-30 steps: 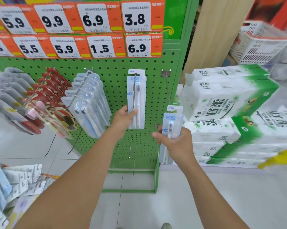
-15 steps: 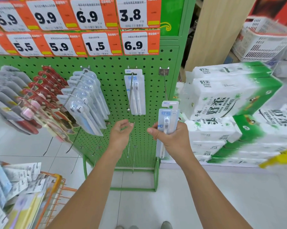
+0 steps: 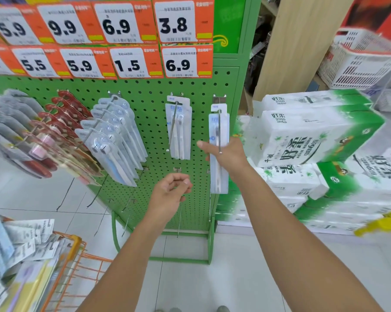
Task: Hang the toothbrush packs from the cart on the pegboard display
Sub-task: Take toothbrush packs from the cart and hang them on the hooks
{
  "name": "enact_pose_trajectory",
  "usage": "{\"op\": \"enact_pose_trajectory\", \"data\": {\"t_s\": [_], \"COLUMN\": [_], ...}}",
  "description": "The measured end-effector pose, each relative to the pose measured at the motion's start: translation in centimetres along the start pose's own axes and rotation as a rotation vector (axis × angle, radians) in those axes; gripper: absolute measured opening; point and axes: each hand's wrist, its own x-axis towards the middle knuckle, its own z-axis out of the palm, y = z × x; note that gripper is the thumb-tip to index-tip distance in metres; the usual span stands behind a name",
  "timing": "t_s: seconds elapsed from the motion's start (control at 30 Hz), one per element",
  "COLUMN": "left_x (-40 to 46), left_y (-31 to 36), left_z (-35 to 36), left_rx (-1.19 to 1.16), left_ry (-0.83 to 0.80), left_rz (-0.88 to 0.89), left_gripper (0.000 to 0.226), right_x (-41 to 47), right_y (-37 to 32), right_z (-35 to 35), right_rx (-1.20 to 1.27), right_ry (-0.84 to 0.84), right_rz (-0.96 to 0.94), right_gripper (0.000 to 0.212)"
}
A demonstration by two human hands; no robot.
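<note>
Since half a second ago: right hand [image 3: 229, 154] went up and toward the board, and the toothbrush pack [image 3: 219, 149] it carried at chest height now sits threaded on the rightmost hook [image 3: 219, 131], its hang tab high near the hook's bracket. That hand grips the pack around mid-height, thumb out to the left, fingers behind the card. Left hand [image 3: 170, 190] dropped lower, fingers loosely curled, holding nothing, in front of the lower pegboard [image 3: 149, 97].

One matching pack [image 3: 178, 129] hangs on the next hook left. Further left is a row of clear blister packs [image 3: 113, 140], then red-backed packs [image 3: 54, 131], blurred. Orange price tags [image 3: 183, 21] run above the board. The orange wire cart [image 3: 72, 266] at lower left holds more packs. Stacked tissue bales [image 3: 314, 131] sit to the right of the display, a white basket [image 3: 359, 64] above them.
</note>
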Motion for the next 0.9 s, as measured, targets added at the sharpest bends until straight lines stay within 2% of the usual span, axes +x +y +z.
{"op": "enact_pose_trajectory", "data": {"t_s": [0.07, 0.1, 0.13, 0.17, 0.27, 0.47, 0.57, 0.6, 0.67, 0.73, 0.77, 0.83, 0.9], "left_x": [-0.7, -1.1, -1.5, -1.9, -3.2, -5.4, -6.2, -6.4, -6.4, -6.2, -6.2, -6.5, -7.3], "left_y": [-0.6, -1.0, -1.3, -1.6, -2.5, -5.1, -7.3, -8.0, -9.4, -10.7, -11.3, -12.6, -13.8], "left_z": [-0.9, -1.5, -1.9, -2.3, -3.2, -4.5, -5.7, -6.4, -7.9, -9.8, -11.1, -14.6, -19.3], "left_rx": [-0.003, -0.004, -0.005, -0.013, -0.047, -0.068, -0.098, -0.108, -0.128, -0.149, -0.148, -0.157, -0.172], "left_ry": [0.038, 0.059, 0.075, 0.09, 0.135, 0.214, 0.238, 0.248, 0.266, 0.275, 0.277, 0.295, 0.339], "left_rz": [-0.025, -0.034, -0.04, -0.045, -0.069, -0.11, -0.163, -0.181, -0.225, -0.264, -0.274, -0.286, -0.292], "left_gripper": [0.011, 0.011, 0.011, 0.011, 0.012, 0.009, 0.008, 0.008, 0.008, 0.007, 0.007, 0.009, 0.008], "right_x": [2.9, 4.7, 5.9, 6.3, 4.5, 1.6, -1.3, -2.8, -6.1, -9.3, -10.6, -12.3, -12.8], "right_y": [0.2, 1.1, 1.5, 1.2, -1.1, 6.0, 11.3, 12.5, 14.5, 16.0, 16.3, 16.3, 15.9], "right_z": [0.1, 0.0, 0.0, 0.0, 0.3, 1.8, 3.2, 4.1, 6.7, 10.1, 12.1, 16.5, 21.4], "right_rx": [-0.031, -0.04, -0.024, -0.008, 0.056, 0.212, 0.25, 0.25, 0.207, 0.099, 0.06, -0.015, -0.083], "right_ry": [0.0, -0.008, -0.028, -0.046, -0.013, -0.042, 0.061, 0.127, 0.187, 0.023, -0.12, -0.282, -0.293], "right_rz": [0.058, 0.078, 0.102, 0.127, 0.188, 0.434, 0.6, 0.638, 0.661, 0.672, 0.68, 0.667, 0.604], "right_gripper": [0.123, 0.137, 0.142, 0.139, 0.099, 0.113, 0.118, 0.114, 0.085, 0.043, 0.035, 0.041, 0.037]}}
